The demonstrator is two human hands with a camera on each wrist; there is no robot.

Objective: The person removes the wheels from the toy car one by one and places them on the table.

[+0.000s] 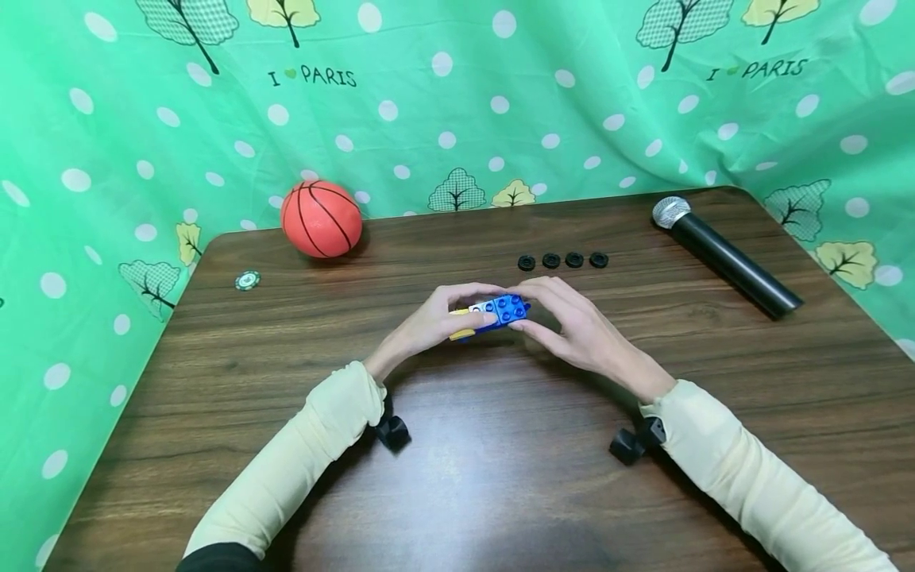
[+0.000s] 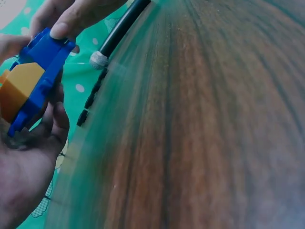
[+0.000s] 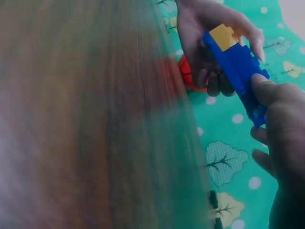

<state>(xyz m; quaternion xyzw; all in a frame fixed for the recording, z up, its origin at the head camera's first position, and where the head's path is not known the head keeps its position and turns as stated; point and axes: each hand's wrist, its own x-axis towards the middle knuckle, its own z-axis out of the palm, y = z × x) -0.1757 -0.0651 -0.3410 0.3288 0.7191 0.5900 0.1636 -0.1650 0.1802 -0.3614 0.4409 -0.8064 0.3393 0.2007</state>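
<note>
Sleeves nearest. Left hand (image 1: 436,322) and right hand (image 1: 572,326), fingers grasping blue brick (image 1: 506,308) with yellow brick (image 1: 462,334) above tabletop (image 1: 457,477). Align studs squarely; press evenly.

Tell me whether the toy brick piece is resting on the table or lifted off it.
Lifted. Both wrist views show the toy brick piece pinched between the left hand and right hand, off the table.

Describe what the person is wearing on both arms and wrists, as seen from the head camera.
Both arms wear long, pale yellow sleeves that reach the wrists and bunch slightly at the cuffs. Under each wrist sits a small black camera mount. The left hand and right hand are bare, with no gloves or rings visible.
</note>
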